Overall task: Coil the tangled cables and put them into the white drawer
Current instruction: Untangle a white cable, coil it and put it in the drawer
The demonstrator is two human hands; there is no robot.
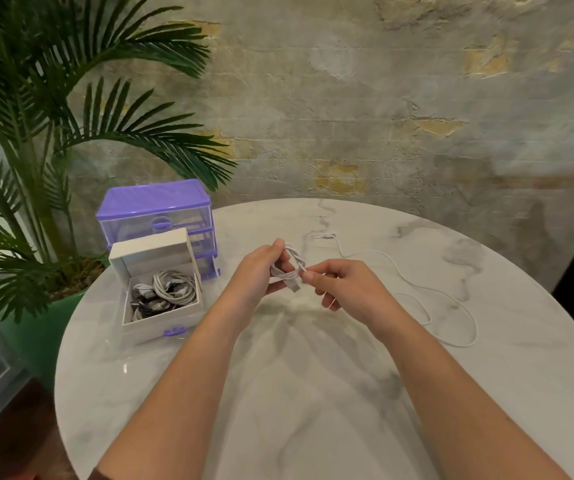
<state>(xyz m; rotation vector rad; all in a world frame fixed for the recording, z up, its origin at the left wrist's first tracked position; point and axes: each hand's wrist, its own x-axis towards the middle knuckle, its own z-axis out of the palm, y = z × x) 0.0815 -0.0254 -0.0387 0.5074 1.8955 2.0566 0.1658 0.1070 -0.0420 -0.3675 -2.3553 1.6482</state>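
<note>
Round marble table (313, 410) against a weathered plaster wall (347, 98) (ochre patches) — palm (36, 98) left.

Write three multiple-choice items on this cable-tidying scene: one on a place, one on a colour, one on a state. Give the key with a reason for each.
1. Where does the white drawer stand?
A. on the table's left part, in front of the purple organiser
B. on the floor
C. at the table's right edge

2. What colour is the drawer's handle?
A. green
B. purple
C. black

3. What is the state of the white cable in the left hand?
A. lying flat, untouched
B. already in the drawer
C. partly coiled, its tail trailing on the table

Key: 1 A, it sits before the purple organiser. 2 B, the handle is purple. 3 C, the right hand pinches it beside the coil while slack lies to the right.
</note>
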